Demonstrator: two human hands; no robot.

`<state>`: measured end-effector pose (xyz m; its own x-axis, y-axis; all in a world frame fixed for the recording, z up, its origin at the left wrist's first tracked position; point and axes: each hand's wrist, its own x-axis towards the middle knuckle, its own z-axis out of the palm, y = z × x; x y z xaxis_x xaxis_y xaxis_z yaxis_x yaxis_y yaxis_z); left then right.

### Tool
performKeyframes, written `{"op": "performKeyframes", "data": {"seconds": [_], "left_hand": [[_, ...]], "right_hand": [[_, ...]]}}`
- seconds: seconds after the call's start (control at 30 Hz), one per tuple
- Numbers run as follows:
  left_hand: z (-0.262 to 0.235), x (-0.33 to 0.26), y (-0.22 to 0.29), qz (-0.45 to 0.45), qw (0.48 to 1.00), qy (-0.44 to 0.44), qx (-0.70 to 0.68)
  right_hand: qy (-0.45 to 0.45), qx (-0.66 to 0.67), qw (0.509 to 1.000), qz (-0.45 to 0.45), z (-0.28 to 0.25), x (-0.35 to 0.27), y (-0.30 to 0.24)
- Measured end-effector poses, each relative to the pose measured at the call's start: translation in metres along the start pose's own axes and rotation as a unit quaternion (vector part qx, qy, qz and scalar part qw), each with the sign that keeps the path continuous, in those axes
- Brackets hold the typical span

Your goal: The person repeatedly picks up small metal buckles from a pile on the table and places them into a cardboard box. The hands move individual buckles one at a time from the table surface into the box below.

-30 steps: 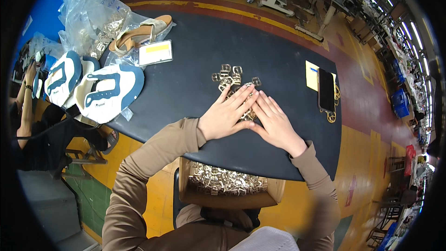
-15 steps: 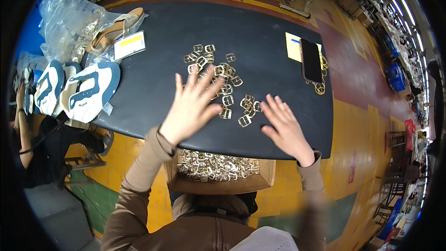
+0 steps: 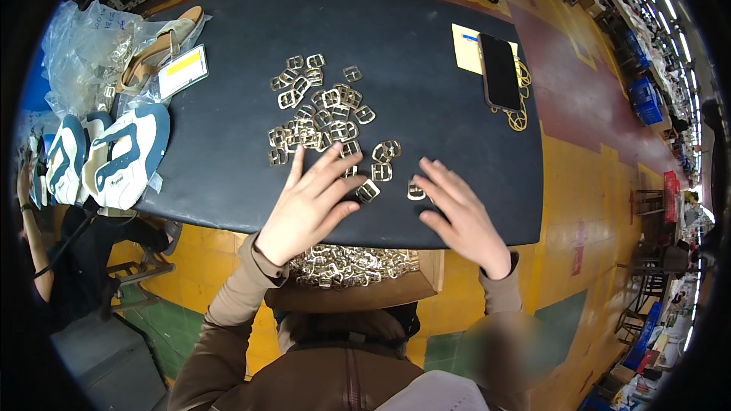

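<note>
Several small gold metal buckles [image 3: 331,97] lie in a loose spread on the dark tabletop. At the near side of this spread rests my left hand [image 3: 303,202], palm down with fingers apart, its fingertips touching or just over the nearest buckles. My right hand [image 3: 461,215] is also palm down and open, with one buckle [image 3: 415,189] beside its fingertips, partly covered by them. Between both hands sit a few more buckles [image 3: 381,173]. Below the table's front edge, an open cardboard box [image 3: 358,297] holds many more buckles [image 3: 350,265].
On the table's left are white-and-blue shoe pieces [image 3: 126,164], a tan sandal [image 3: 148,61], a white card with a yellow band [image 3: 183,71] and clear plastic bags [image 3: 87,46]. At right lie a phone [image 3: 499,72] and yellow paper [image 3: 466,49]. Another person [image 3: 84,251] sits at far left.
My left hand has drawn back toward the near edge, uncovering buckles beneath it. The small group by my right hand has spread apart, one buckle now separate. The whole view has shifted slightly.
</note>
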<state>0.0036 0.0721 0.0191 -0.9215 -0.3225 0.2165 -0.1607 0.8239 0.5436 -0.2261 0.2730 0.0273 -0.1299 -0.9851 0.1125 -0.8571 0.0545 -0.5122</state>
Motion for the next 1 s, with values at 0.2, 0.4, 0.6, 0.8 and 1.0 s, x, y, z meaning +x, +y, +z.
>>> {"op": "performKeyframes", "data": {"seconds": [0.2, 0.4, 0.6, 0.8, 1.0], "left_hand": [[0.001, 0.007, -0.006, -0.011, 1.0, -0.004, 0.011], [0.002, 0.007, -0.004, 0.028, 0.996, -0.028, 0.078], [-0.003, 0.0, -0.01, -0.041, 0.995, 0.078, -0.05], [0.001, -0.002, -0.016, -0.08, 0.979, 0.172, -0.068], [0.003, 0.002, -0.014, -0.047, 0.988, 0.136, -0.051]], "right_hand": [[-0.077, 0.094, 0.99, -0.077, 0.039, -0.013, -0.049], [-0.036, 0.192, 0.96, -0.199, 0.043, 0.002, -0.056], [0.067, 0.076, 0.992, -0.079, 0.033, 0.045, -0.032], [-0.024, 0.037, 0.986, -0.158, 0.048, 0.03, -0.044], [-0.064, 0.071, 0.98, -0.174, 0.053, 0.014, -0.055]]}}
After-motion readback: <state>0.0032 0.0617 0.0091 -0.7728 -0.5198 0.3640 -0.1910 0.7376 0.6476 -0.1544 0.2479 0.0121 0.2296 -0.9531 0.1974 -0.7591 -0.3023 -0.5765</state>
